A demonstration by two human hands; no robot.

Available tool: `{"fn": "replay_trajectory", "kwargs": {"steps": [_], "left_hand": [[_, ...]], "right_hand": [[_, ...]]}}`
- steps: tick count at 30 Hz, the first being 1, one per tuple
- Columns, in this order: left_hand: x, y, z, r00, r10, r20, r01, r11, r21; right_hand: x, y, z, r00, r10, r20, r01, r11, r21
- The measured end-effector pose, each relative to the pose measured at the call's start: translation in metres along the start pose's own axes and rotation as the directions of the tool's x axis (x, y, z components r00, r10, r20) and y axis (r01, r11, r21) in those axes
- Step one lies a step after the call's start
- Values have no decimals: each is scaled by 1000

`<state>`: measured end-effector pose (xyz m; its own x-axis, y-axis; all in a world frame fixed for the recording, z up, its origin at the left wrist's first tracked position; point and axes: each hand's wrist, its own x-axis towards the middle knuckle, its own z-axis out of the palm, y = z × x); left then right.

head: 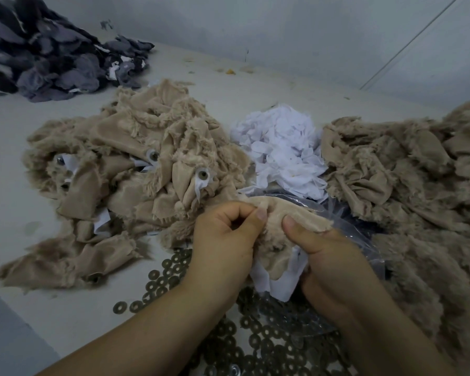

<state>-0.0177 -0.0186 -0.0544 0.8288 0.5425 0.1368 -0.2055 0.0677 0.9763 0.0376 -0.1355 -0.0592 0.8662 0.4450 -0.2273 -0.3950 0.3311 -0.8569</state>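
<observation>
1. Plush piece (296, 214): tan, furry on one face, smooth knit on the other. It is held just above the worktop (52, 308), centre front, between both hands, over a clear plastic bag (347, 213).
2. Left hand (225, 237): grip clenched on the piece's upper left edge, thumb pressing the cloth against the curled forefinger.
3. Right hand (334, 264): grip pinching the upper right of the piece, thumb flat on the knit side, fingers hidden underneath. A white strip (269, 280) hangs below, between the two hands.
4. Handling, as judged: light, limp, no stiffness at all, so it sags wherever it is unsupported. The fur gives good purchase, so it is not slippery, and it is not fragile. The cut edges look frayed and likely shed fluff.
5. Where to hold: at the edge, thumb against forefinger, two pinches close together to keep the stretch between them taut.
6. Surroundings: dark washers (160, 280) are scattered near the wrists. A tan pile (136, 137) to the left has eyes (202, 175) fitted. White scraps (282, 147) sit behind the hands, and a second tan heap (404, 172) lies to the right.
</observation>
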Motion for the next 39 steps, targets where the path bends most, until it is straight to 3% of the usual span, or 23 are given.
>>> {"fn": "replay_trajectory", "kwargs": {"steps": [11, 14, 17, 20, 24, 28, 33, 39], "left_hand": [[-3, -1, 7, 997, -74, 3, 74, 987, -141], [-2, -1, 6, 997, -74, 7, 74, 990, -116], [-2, -2, 1, 999, 8, 39, -8, 1000, -4], [-4, -2, 1, 994, 76, 78, -84, 991, 107], [-5, -2, 1, 992, 111, 53, -116, 988, 100], [-4, -4, 2, 993, 102, 64, -108, 989, 101], [-4, -2, 4, 992, 117, 52, -122, 986, 111], [-3, 2, 8, 996, 52, 71, -56, 997, 59]], "right_hand": [[-6, -3, 8, 991, 74, -114, -71, 997, 30], [-7, -6, 6, 990, 111, -93, -106, 993, 53], [-11, -13, 4, 992, 126, 22, -126, 992, 9], [-8, -10, 1, 991, 133, 13, -133, 991, -19], [-8, -7, 5, 995, 99, 3, -99, 991, 88], [-12, -11, 8, 998, 28, 53, -28, 1000, -2], [-14, -13, 10, 972, 203, 117, -218, 967, 131], [-15, -20, 11, 954, 276, 116, -293, 941, 170]]}}
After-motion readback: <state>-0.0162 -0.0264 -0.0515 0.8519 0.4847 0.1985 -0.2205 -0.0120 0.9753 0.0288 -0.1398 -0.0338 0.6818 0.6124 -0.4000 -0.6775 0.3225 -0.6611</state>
